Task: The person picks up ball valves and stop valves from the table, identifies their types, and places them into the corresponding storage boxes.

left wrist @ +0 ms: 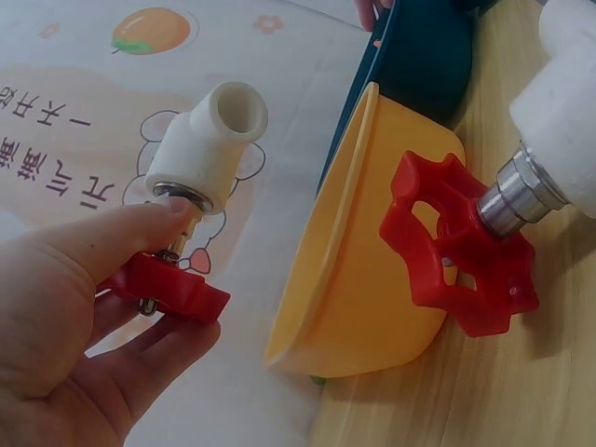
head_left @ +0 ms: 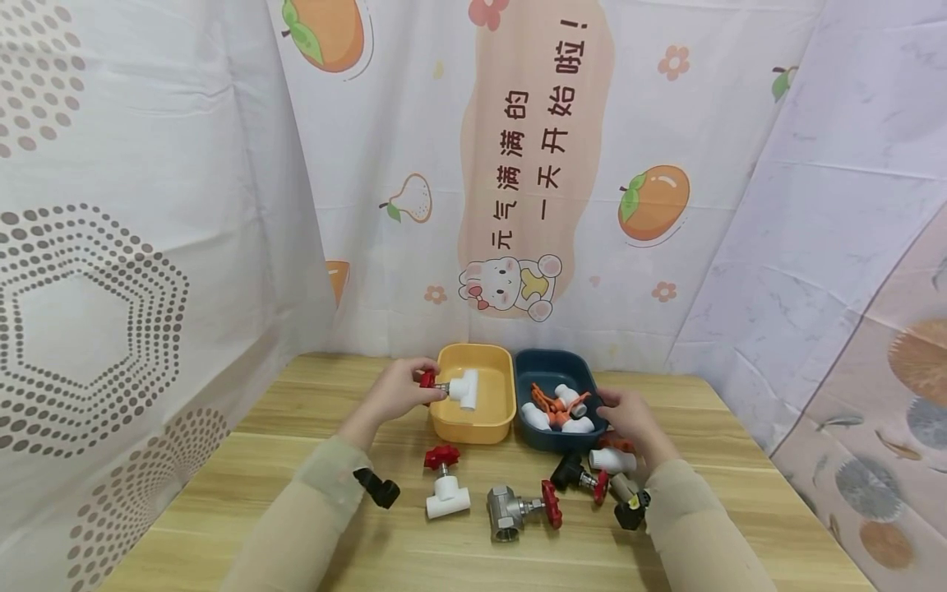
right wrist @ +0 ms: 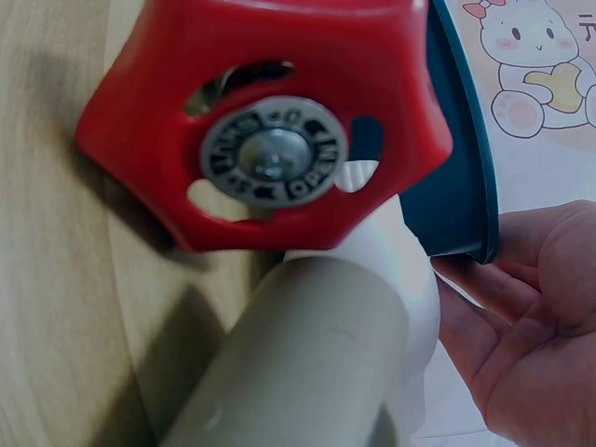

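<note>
In the head view my left hand holds a white tee valve by its red handwheel, the white body being above the yellow bin. The left wrist view shows thumb and fingers about the red handwheel and stem, with the white body pointing up. At the right side of the dark blue bin, my right hand grips the rim, thumb and fingers at its edge. White valves with orange handles lie inside that bin.
On the wooden table lie another white valve with a red handwheel, a metal valve and a black valve. A white fitting and a tan fitting sit under my right forearm. A printed curtain hangs behind.
</note>
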`<state>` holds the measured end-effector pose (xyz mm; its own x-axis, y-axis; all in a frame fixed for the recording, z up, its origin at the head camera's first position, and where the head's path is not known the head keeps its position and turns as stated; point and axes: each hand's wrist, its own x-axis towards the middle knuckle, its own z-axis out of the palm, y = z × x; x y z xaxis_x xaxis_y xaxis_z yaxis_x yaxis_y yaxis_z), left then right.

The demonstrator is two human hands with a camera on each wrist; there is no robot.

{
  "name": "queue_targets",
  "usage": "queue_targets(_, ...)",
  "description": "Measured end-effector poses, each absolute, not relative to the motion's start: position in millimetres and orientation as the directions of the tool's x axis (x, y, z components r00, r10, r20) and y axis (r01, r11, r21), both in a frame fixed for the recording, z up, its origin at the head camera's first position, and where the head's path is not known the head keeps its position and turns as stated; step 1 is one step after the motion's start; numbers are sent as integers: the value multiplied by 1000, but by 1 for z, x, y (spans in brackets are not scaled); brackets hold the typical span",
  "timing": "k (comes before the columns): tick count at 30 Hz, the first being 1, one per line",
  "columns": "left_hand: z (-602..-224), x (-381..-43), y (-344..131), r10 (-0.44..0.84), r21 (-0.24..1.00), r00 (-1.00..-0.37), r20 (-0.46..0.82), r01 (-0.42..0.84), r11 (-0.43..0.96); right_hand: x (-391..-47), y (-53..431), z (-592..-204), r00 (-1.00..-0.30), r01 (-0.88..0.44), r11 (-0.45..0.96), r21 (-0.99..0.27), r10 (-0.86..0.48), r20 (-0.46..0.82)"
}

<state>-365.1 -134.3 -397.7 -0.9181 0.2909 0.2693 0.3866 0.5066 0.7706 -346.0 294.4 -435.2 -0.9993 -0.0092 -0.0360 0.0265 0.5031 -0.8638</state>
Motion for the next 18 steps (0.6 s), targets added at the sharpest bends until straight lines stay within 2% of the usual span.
queue_targets(18, -413, -388, -106, 252, 782, -928, 274, 367, 503, -345, 294, -433, -999, 43, 491, -870, -4, -51)
